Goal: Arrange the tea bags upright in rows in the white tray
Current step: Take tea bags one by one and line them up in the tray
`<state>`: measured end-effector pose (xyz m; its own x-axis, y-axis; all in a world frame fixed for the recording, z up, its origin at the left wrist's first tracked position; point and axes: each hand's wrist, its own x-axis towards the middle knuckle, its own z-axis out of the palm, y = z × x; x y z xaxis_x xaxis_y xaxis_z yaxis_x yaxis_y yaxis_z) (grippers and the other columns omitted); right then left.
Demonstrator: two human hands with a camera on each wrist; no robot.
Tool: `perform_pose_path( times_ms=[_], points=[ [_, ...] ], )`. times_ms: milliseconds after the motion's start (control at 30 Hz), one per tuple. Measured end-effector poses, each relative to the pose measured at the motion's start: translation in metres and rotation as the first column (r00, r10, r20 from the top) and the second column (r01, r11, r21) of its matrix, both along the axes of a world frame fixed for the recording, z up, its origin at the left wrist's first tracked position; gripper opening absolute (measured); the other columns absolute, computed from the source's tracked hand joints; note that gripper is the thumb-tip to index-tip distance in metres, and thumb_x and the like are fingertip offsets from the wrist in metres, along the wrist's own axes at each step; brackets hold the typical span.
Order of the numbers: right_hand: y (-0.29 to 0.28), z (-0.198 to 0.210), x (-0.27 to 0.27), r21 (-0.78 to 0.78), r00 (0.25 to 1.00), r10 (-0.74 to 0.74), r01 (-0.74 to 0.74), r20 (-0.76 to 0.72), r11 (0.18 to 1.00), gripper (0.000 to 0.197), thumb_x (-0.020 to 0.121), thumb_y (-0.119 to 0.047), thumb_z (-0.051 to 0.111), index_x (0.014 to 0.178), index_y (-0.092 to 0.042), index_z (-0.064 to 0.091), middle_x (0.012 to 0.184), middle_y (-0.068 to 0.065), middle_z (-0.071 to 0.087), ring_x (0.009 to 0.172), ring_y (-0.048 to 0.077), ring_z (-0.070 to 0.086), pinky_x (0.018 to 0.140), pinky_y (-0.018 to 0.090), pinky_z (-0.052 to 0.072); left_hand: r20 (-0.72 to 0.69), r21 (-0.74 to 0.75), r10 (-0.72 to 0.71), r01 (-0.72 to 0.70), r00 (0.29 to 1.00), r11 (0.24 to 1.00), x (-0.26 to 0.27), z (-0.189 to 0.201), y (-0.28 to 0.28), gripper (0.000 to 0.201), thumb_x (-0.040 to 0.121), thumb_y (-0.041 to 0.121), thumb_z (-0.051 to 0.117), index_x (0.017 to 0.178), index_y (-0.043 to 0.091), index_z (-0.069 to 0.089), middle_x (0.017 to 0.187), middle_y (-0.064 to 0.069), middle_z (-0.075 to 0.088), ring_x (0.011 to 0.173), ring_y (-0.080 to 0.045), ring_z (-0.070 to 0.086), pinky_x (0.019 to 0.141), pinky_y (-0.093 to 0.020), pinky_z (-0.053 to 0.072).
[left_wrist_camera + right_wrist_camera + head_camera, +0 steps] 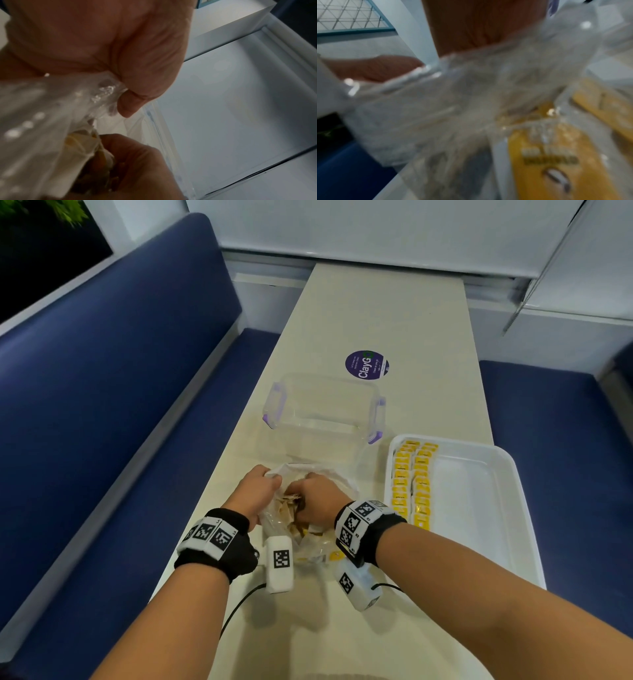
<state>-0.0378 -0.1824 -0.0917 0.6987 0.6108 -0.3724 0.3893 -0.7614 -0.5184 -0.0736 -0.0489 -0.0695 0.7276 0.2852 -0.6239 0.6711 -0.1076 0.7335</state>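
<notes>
Both hands work the plastic bag (301,522) — left hand (255,491) pinching its rim, right hand (317,496) reaching inside, grip hidden.

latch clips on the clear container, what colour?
Purple, on the clear container; one clip sits at its near right corner. Head view shows them best.

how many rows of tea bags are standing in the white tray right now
2. Both rows of tea bags stand side by side along the left wall of the white tray, one against the wall, the other just right of it. The rest of the tray shows bare.
</notes>
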Motion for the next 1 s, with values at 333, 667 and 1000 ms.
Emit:
perform_pose_path(
  times_ms=[333,667,1000],
  points=[
    [-0.013,0.016,0.008,0.176,0.995,-0.088,0.095,-0.046,0.98,0.021,0.074,-0.019,0.076,0.095,-0.017,0.077,0.086,0.002,0.073,0.074,0.013,0.062,0.064,0.018,0.046,0.001,0.097,-0.025,0.024,1.0,0.995,-0.001,-0.001,0.004,0.019,0.098,0.015,0.045,0.114,0.009,0.051,0.114,-0.019,0.058,0.105,-0.039,0.058,0.091,-0.052,0.05],
    [-0.03,0.052,0.022,0.283,0.975,-0.196,0.218,-0.104,0.934,0.024,0.07,-0.006,0.077,0.093,-0.012,0.077,0.08,0.004,0.07,0.058,0.004,0.055,0.05,0.006,0.042,0.289,0.354,-0.095,-0.014,0.952,0.935,-0.002,0.023,-0.004,0.022,0.092,0.027,0.059,0.113,0.024,0.057,0.11,0.0,0.055,0.114,-0.02,0.038,0.094,-0.042,0.043],
    [-0.029,0.114,0.022,0.449,0.967,-0.173,0.241,-0.187,0.86,0.018,0.073,0.0,0.074,0.085,-0.014,0.075,0.063,-0.004,0.066,0.041,-0.002,0.047,0.041,0.012,0.038,0.179,-0.566,0.092,0.026,0.98,0.824,-0.002,0.045,-0.033,0.066,0.094,0.071,0.027,0.12,0.026,0.067,0.112,-0.011,0.072,0.103,-0.036,0.067,0.089,-0.059,0.049]
  ],
)
